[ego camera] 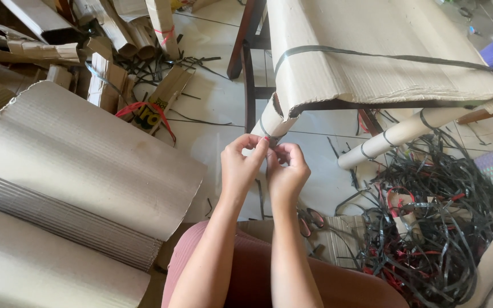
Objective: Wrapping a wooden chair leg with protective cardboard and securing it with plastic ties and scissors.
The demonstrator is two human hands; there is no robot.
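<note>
Both hands, left hand (pixel 242 165) and right hand (pixel 287 171), raised together, fingertips pinched on the black strap (pixel 271 139) around a cardboard-wrapped leg (pixel 269 121).

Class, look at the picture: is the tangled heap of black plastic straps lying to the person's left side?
No, the heap of black straps lies on the floor to the person's right, beyond the right hand.

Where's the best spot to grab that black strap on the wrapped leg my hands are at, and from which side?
Probably pinch the black strap where it crosses the front of the cardboard-wrapped leg, coming from your side. It lies flat and thin there, right between the left hand and right hand.
</note>
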